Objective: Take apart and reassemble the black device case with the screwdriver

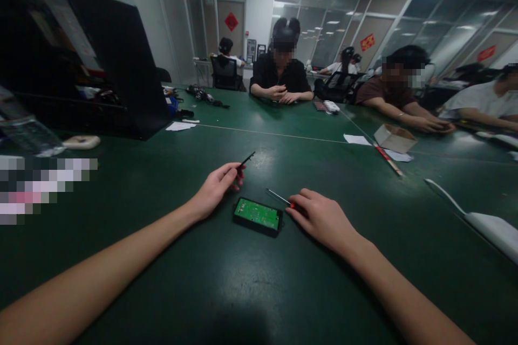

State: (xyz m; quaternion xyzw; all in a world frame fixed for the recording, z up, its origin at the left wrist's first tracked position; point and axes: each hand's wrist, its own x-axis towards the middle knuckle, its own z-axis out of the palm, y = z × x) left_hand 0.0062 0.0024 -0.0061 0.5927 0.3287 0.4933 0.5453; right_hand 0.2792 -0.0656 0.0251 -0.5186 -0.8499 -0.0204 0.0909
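A black plastic box (256, 228) lies on the green table between my hands, its top off and a green circuit board (258, 212) showing inside. My left hand (218, 186) is closed on a thin black plastic piece (247, 159), seen nearly edge-on and raised above the table; it looks like a flat cover. On the other side, my right hand (324, 218) grips a screwdriver (278, 196) by its red and dark handle. The metal shaft points left, past the box's far right corner. Most of the handle is hidden by my fingers.
A large black open-fronted case (149, 86) stands at the left. The green tabletop (243, 285) also bears a cardboard box (394, 138), a red-and-white strip (387, 159), papers (356, 139) and a white device with a cable (491, 232). Several people sit around, one (281, 73) directly across.
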